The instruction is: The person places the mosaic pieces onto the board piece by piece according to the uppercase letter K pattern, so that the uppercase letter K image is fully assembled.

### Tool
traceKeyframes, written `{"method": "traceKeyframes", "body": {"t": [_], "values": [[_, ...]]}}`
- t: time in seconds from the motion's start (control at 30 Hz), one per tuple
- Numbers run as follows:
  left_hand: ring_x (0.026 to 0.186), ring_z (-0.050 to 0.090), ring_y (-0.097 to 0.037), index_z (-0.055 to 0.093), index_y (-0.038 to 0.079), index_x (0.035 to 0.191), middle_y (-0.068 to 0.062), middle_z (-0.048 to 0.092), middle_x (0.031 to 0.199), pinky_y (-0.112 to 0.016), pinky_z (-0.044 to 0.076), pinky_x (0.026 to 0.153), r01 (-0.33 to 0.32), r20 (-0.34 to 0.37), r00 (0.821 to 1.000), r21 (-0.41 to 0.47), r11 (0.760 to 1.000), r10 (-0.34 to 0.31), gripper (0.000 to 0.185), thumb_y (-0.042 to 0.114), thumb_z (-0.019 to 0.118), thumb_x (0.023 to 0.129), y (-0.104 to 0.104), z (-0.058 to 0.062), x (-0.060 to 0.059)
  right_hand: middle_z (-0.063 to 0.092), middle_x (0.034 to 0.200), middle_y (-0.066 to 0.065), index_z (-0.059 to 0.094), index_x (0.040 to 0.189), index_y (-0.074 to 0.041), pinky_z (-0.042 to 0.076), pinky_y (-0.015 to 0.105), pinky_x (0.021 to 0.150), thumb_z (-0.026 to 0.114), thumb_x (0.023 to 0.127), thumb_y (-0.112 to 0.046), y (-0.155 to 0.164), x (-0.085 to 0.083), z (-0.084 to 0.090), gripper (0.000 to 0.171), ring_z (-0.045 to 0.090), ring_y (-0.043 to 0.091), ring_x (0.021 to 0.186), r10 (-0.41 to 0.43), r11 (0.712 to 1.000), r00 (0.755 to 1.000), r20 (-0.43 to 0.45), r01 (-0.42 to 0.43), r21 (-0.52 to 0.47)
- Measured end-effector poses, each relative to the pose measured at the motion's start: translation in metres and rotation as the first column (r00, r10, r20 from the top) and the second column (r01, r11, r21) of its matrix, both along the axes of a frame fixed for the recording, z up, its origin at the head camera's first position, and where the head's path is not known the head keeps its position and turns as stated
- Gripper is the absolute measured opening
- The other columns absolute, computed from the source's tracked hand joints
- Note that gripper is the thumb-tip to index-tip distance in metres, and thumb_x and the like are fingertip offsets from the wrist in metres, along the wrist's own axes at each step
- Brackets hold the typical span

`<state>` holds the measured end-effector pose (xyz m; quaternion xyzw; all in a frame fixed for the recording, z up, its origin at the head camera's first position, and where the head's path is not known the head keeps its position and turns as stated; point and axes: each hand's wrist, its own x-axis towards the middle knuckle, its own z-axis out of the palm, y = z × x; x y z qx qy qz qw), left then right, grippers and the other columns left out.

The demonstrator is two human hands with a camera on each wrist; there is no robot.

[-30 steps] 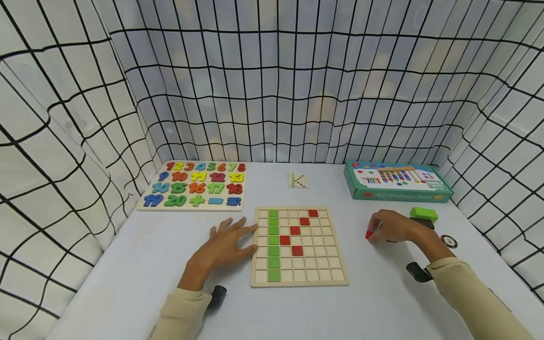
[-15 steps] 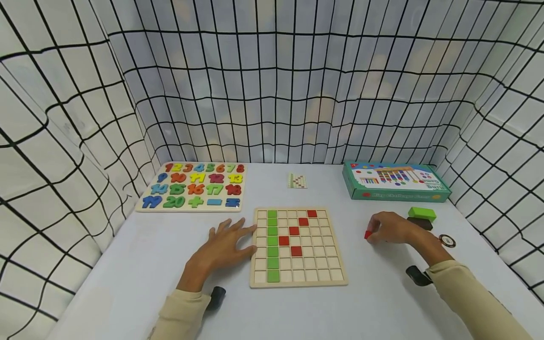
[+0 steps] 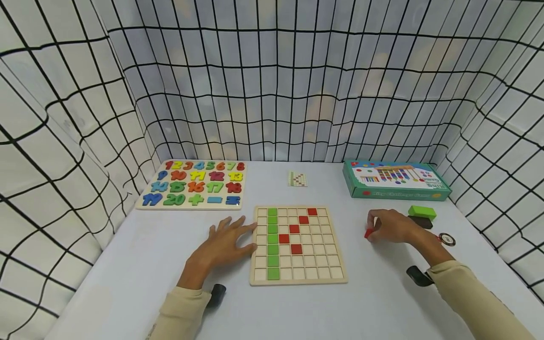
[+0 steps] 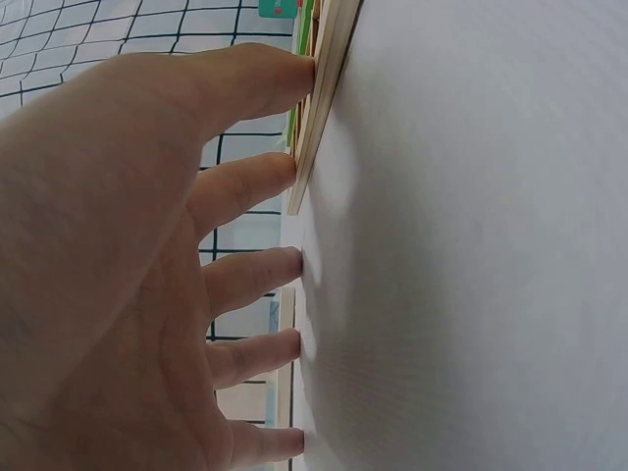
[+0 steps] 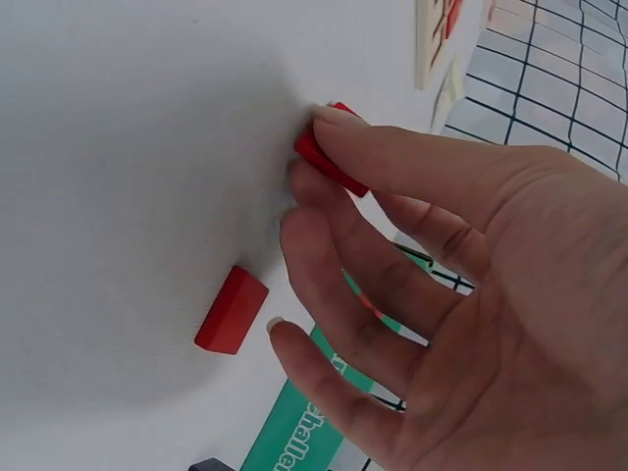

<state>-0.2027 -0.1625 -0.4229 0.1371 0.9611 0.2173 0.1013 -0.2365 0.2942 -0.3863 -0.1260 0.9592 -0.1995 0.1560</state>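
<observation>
The small red wooden square tile [image 3: 368, 233] is pinched in the right hand [image 3: 393, 226], at three o'clock of the square wooden grid board [image 3: 297, 279], which holds a green column and five red tiles. The left hand [image 3: 223, 245] lies flat, fingers straight, against the board's nine o'clock edge. Little has changed since a second ago.

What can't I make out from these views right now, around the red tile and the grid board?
- Red tile under the right hand: the fingers cover most of it in both views; grip unclear.
- Second red tile: hidden behind that hand in the head view.
- Grid board: only its edge shows in the left wrist view, past the left hand.
- Small pattern card: too small to read.
</observation>
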Motion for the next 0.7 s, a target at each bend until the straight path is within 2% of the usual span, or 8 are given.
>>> {"method": "traceKeyframes", "body": {"t": [0.13,0.3,0.53,0.7], "values": [[0.160,0.017,-0.049,0.053,0.026,0.159,-0.015,0.035,0.171,-0.080,0.011,0.121,0.001,-0.007,1.000,0.001,1.000,-0.001,0.064,0.043,0.070,0.100,0.001,-0.001,-0.001,0.073,0.089,0.002,0.067,0.098,-0.011,0.053,0.032,0.066,0.083,0.090,-0.013,0.001,0.002,0.002,0.018,0.060,0.019,0.077,0.007,1.000,1.000,-0.005,-0.007,-0.028],[0.160,0.017,-0.049,0.053,0.026,0.159,-0.015,0.035,0.171,-0.080,0.011,0.121,-0.002,-0.009,1.000,-0.001,1.000,0.002,0.064,0.043,0.070,0.100,0.001,-0.002,-0.001,0.072,0.093,0.004,0.069,0.101,-0.008,0.055,0.030,0.066,0.078,0.093,-0.010,-0.001,0.001,0.001,0.012,0.061,0.017,0.078,0.027,0.997,0.999,-0.040,-0.030,-0.075],[0.160,0.017,-0.049,0.053,0.026,0.159,-0.015,0.036,0.171,-0.079,0.010,0.122,-0.008,0.000,1.000,-0.002,1.000,0.008,0.064,0.043,0.070,0.099,0.000,-0.001,0.000,0.072,0.093,0.001,0.070,0.104,-0.006,0.057,0.026,0.067,0.077,0.095,-0.007,-0.027,0.004,0.001,0.012,0.063,0.015,0.080,0.083,0.974,0.989,-0.122,-0.107,-0.201],[0.161,0.017,-0.048,0.052,0.026,0.159,-0.014,0.035,0.171,-0.079,0.010,0.122,-0.008,0.003,1.000,0.007,1.000,0.008,0.064,0.043,0.070,0.100,0.001,-0.001,0.000,0.073,0.093,-0.002,0.071,0.103,-0.009,0.054,0.025,0.066,0.077,0.095,-0.007,-0.049,0.013,-0.002,0.011,0.061,0.014,0.080,0.111,0.956,0.980,-0.166,-0.151,-0.251]]}}
